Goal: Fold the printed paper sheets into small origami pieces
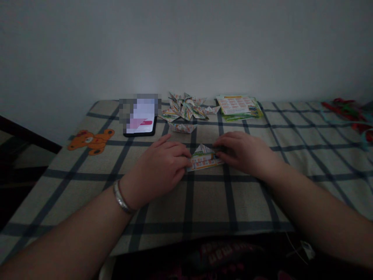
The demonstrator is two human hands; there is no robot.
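Note:
A partly folded sheet of printed paper (204, 159) lies on the checked tablecloth between my two hands. Its top comes to a triangle, and a flat strip runs along the bottom. My left hand (166, 163), with a silver bracelet at the wrist, grips the paper's left end with its fingertips. At the other end, my right hand (243, 151) pinches the right corner between thumb and fingers. Just beyond the paper sits a small folded paper boat (182, 128). Behind that is a pile of several folded paper pieces (188, 107).
A stack of printed sheets (239, 107) lies at the back right of the pile. To the left are a lit phone (142, 116) and an orange bear cutout (91, 141). Red and green material (346, 111) lies at the far right. A wall (186, 46) borders the table's back.

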